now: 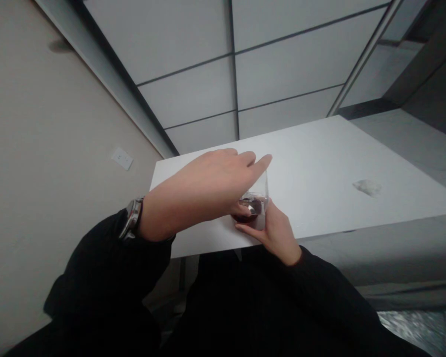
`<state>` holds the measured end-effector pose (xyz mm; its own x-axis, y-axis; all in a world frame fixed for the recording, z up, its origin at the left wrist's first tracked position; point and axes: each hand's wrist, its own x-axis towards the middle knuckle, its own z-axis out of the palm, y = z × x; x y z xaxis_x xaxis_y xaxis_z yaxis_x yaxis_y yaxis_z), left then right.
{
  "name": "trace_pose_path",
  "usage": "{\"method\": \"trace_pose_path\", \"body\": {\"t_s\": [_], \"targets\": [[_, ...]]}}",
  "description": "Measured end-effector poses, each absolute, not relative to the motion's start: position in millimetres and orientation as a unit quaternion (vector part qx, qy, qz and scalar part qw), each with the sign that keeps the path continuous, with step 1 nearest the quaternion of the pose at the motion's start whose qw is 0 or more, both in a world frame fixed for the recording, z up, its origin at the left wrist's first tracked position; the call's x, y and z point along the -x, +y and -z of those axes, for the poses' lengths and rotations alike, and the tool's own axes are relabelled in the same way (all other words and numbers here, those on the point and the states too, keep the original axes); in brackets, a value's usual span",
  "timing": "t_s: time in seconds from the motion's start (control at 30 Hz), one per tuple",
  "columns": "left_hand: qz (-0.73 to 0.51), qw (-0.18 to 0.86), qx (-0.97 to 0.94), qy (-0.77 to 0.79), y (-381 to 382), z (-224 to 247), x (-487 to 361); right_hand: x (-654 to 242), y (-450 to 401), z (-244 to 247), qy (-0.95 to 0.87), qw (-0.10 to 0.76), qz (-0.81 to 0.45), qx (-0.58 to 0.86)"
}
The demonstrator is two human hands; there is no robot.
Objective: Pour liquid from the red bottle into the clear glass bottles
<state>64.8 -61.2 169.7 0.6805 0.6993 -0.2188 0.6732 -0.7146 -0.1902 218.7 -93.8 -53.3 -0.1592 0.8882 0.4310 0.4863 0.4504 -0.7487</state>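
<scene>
A clear glass (260, 191) with dark reddish-brown contents is between my hands above the near part of the white table (315, 173). My right hand (280, 230) is closed round the glass's lower right side, its thumb across the near side. My left hand (223, 176) comes over the glass from the left, back of the hand up, and covers much of its top. Its fingers bend over the far side; what they grip, if anything, is hidden beneath the hand. A silver wristwatch (133, 218) is on my left wrist.
A small crumpled, whitish translucent piece (367, 187) lies on the table's right side. Behind the table stand pale panelled doors (282, 69). A wall with a socket (122, 158) rises at the left. A grey-covered surface (394, 243) adjoins the near right edge.
</scene>
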Motion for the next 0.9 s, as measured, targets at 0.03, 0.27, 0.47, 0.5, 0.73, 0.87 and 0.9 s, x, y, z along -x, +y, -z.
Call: {"method": "trace_pose_path", "body": {"t_s": [0.03,0.27,0.47,0.5,0.73,0.87,0.9], "targets": [[-0.136,0.047,0.916,-0.374,-61.2,-169.4,-64.3,-218.8,-93.8,53.1,-0.727,0.444,-0.227,0.472],[-0.128,0.044,0.918,-0.373,-60.5,-168.5,-63.5,-218.7,-94.3,52.0,-0.724,0.443,-0.229,0.476],[-0.122,0.024,0.917,-0.380,-57.5,-166.3,-61.1,-219.7,-94.1,52.5,-0.724,0.450,-0.227,0.472],[-0.119,0.022,0.918,-0.378,-57.0,-165.8,-60.7,-219.9,-94.2,52.8,-0.724,0.450,-0.225,0.473],[-0.078,-0.026,0.917,-0.390,-53.3,-164.2,-55.1,-219.9,-94.3,54.0,-0.726,0.448,-0.219,0.473],[-0.013,-0.089,0.900,-0.425,-49.2,-153.6,-35.1,-220.4,-93.3,54.0,-0.728,0.457,-0.218,0.461],[0.006,-0.111,0.892,-0.438,-48.7,-148.2,-27.7,-220.5,-93.0,54.3,-0.731,0.460,-0.216,0.455]]}}
